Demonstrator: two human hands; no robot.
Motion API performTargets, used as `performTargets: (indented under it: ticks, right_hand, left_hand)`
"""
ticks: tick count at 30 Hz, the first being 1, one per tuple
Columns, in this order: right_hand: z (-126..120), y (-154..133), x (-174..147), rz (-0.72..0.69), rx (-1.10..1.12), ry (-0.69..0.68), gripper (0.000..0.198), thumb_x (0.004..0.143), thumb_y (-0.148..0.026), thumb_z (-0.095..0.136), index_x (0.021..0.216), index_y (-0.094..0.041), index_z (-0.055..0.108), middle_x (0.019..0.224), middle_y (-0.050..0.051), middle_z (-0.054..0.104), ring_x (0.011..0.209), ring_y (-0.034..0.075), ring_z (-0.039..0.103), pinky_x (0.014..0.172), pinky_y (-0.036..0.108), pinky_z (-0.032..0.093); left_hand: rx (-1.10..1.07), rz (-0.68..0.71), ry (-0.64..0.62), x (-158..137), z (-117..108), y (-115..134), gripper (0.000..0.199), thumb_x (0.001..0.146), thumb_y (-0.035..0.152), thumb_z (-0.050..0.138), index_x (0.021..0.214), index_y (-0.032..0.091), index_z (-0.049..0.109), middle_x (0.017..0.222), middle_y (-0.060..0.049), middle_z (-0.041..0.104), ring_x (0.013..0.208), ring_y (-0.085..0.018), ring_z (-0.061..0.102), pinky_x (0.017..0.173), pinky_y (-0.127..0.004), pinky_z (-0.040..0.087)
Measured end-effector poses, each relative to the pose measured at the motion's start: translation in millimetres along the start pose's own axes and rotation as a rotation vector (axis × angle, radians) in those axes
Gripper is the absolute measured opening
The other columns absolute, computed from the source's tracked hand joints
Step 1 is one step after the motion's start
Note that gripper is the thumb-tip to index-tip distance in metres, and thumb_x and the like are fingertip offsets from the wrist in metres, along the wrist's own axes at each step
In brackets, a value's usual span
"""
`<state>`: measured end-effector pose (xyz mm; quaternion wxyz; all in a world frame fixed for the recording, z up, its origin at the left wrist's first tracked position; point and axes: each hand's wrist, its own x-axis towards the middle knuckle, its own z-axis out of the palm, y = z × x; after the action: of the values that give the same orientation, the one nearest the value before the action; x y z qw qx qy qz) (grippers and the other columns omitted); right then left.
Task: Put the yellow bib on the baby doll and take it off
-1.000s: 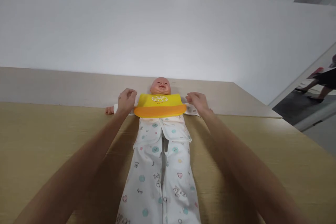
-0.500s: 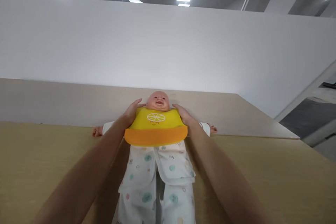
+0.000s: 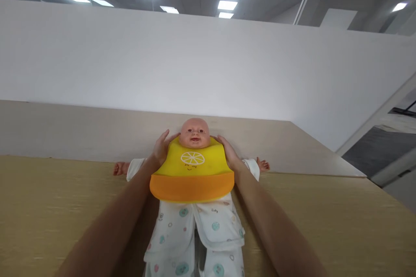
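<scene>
A baby doll [image 3: 195,133] lies face up with its arms spread, dressed in a white patterned suit [image 3: 177,225]. Over its chest is a yellow bib [image 3: 191,164] with a white citrus print and an orange pocket along the bottom. My left hand [image 3: 160,147] is curled round the doll's shoulder and neck on the left, at the bib's upper edge. On the right, my right hand [image 3: 227,150] holds it the same way. The fingertips of both hands are partly hidden behind the neck and bib.
The doll rests on a wooden tabletop [image 3: 325,207] with a paler raised board [image 3: 81,132] along the back. Behind it stands a white partition [image 3: 208,65]. At the far right, past the table's edge, is a dark grey surface [image 3: 373,151].
The doll's head and upper body have tipped up toward me, and the bib looks larger and lower in view. My hands have moved in closer behind the neck. The camera has tilted slightly up.
</scene>
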<state>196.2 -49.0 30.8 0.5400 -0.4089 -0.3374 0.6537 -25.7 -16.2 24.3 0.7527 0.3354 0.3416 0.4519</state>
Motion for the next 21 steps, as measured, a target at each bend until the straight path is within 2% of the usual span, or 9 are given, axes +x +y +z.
performTargets:
  ticks: [3, 6, 13, 17, 21]
  right_hand:
    - [6, 3, -21, -0.099, 0.016, 0.076, 0.024, 0.076, -0.028, 0.052, 0.092, -0.021, 0.068, 0.09, -0.001, 0.073, 0.095, 0.016, 0.065, 0.082, 0.023, 0.047]
    - [10, 10, -44, -0.153, 0.016, 0.084, 0.023, 0.073, -0.029, 0.055, 0.088, -0.021, 0.069, 0.092, -0.001, 0.073, 0.101, 0.016, 0.062, 0.085, 0.022, 0.046]
    - [12, 31, -106, -0.087, 0.157, -0.017, 0.024, 0.067, -0.036, 0.063, 0.086, -0.022, 0.068, 0.092, -0.002, 0.073, 0.099, 0.02, 0.063, 0.084, 0.027, 0.047]
    - [14, 44, -150, -0.029, 0.2, -0.01, 0.027, 0.07, -0.037, 0.063, 0.091, -0.022, 0.069, 0.095, -0.001, 0.072, 0.098, 0.019, 0.064, 0.085, 0.028, 0.046]
    - [14, 56, -191, -0.041, 0.208, 0.013, 0.024, 0.069, -0.035, 0.063, 0.088, -0.023, 0.069, 0.093, -0.001, 0.073, 0.096, 0.02, 0.064, 0.085, 0.029, 0.046]
  left_hand:
    - [-0.028, 0.01, -0.013, -19, 4, -6, 0.062, 0.083, 0.054, 0.042, 0.132, 0.016, 0.048, 0.102, -0.012, 0.072, 0.089, -0.031, 0.068, 0.083, -0.047, 0.051]
    - [-0.038, 0.007, -0.032, -42, 9, -14, 0.062, 0.082, 0.053, 0.043, 0.129, 0.014, 0.053, 0.101, -0.013, 0.072, 0.092, -0.032, 0.068, 0.084, -0.046, 0.051]
    - [-0.126, -0.003, -0.07, -111, 19, -35, 0.06, 0.083, 0.048, 0.045, 0.133, 0.016, 0.05, 0.107, -0.011, 0.071, 0.1, -0.032, 0.066, 0.09, -0.045, 0.048]
    - [-0.163, -0.011, -0.091, -150, 19, -53, 0.057, 0.082, 0.046, 0.049, 0.133, 0.021, 0.05, 0.111, -0.008, 0.07, 0.106, -0.03, 0.063, 0.091, -0.042, 0.047]
    - [-0.168, 0.009, -0.068, -185, 24, -71, 0.057, 0.082, 0.04, 0.05, 0.135, 0.018, 0.047, 0.11, -0.007, 0.07, 0.105, -0.028, 0.063, 0.092, -0.04, 0.047]
